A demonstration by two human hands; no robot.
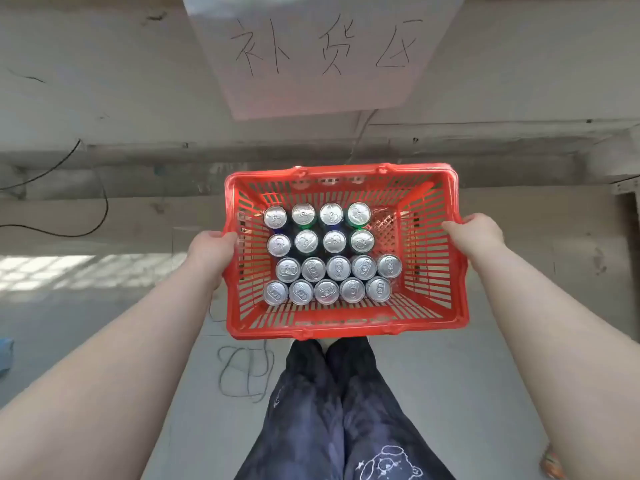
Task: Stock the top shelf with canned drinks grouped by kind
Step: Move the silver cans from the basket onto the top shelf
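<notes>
Red plastic basket (346, 329): slatted and open-topped, held level in the air above the person's legs, long sides running left to right.
Edges: near rim over the knees; far rim towards the wall (104, 81); each short rim under one hand.
Load: eighteen cans (332, 252) upright on the basket floor, silver tops up; two far rows of four, two near rows of five, packed close.
Free room inside: bare mesh at the far right corner beside the rows of four; a strip along the near wall; a gap between the cans and the right wall.
Grip, left: left hand (213, 249) grips the left short rim, thumb over the top edge, other fingers hidden outside the wall.
Grip, right: right hand (476, 233) grips the right short rim, thumb on the edge, other fingers hidden beneath.
Cans relative to fingers: none touched; left-most cans lie just inside the wall from the left thumb, right-most cans well apart from the right thumb.
Surroundings: paper sign (322, 53) with handwritten characters on the wall; black cable (100, 216) trailing at left; coiled cable (242, 372) on the grey floor (450, 393); dark printed trousers (329, 410).
</notes>
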